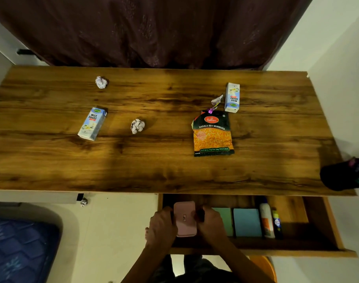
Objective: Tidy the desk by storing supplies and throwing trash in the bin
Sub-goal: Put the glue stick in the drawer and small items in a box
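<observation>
A pink case [184, 218] is over the left part of the open drawer [329, 227]. My left hand [161, 225] grips its left side and my right hand [210, 222] grips its right side. On the wooden desk [164, 170] lie two milkshake cartons [92, 123] [232, 97], two crumpled paper balls [101, 82] [137, 126], a snack packet [213, 133], a small torn wrapper [216, 100] and a purple wrapper [212, 109].
In the drawer lie a green pad [226, 220], a blue pad [247, 222], a white bottle [266, 220] and a dark glue stick [277, 222]. A black pen holder [342, 175] stands at the desk's right edge. Another paper ball [84, 202] lies on the floor.
</observation>
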